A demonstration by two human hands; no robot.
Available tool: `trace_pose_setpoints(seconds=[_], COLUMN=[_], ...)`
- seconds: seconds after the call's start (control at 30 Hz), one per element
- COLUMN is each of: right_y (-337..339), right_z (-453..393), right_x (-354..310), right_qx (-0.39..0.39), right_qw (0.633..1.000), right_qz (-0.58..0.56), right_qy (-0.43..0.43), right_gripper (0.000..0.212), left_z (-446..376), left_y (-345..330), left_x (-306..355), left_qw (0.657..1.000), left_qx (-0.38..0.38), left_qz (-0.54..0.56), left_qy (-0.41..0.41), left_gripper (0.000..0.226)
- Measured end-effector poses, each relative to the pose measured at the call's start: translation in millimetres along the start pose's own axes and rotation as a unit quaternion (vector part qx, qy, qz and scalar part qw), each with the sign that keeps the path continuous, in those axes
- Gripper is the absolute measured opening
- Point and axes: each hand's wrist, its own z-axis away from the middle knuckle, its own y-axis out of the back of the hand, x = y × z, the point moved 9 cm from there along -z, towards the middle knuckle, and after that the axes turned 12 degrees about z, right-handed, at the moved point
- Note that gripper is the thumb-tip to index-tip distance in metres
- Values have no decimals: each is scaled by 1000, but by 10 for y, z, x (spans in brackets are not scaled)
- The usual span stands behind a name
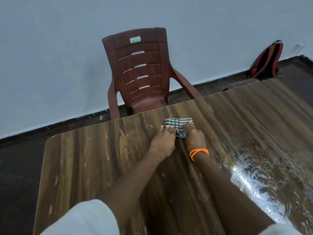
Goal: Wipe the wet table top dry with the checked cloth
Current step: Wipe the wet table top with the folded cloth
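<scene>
Two grey sleeves nearest; table (pixel 94 167) wet and glinting at near right. Left hand (pixel 163 139) and right hand (pixel 194 135), fingers straight, press side by side on one folded checked cloth (pixel 177 126), just short of the table's far edge. Beyond: one red chair (pixel 142 73), one backpack (pixel 266 60) against the wall

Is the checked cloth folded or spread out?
Folded: the cloth is a small bunched pad, pressed on the table by both hands.
</scene>
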Motion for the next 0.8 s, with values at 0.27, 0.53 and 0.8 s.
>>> trace_pose_setpoints(seconds=[0.27, 0.53, 0.8], right_y=[-95, -127, -265], right_z=[255, -363, -226], right_x=[118, 142, -222], right_qx=[3, 11, -17], right_qw=[997, 999, 995], right_qz=[2, 44, 41], right_qy=[81, 18, 91], right_gripper=[40, 31, 39], left_z=[174, -481, -40], left_y=[11, 121, 75], left_x=[118, -116, -390], left_qw=[999, 998, 996], left_qx=[33, 56, 71], left_qz=[16, 7, 44], left_qy=[-4, -1, 28], left_gripper=[60, 52, 61])
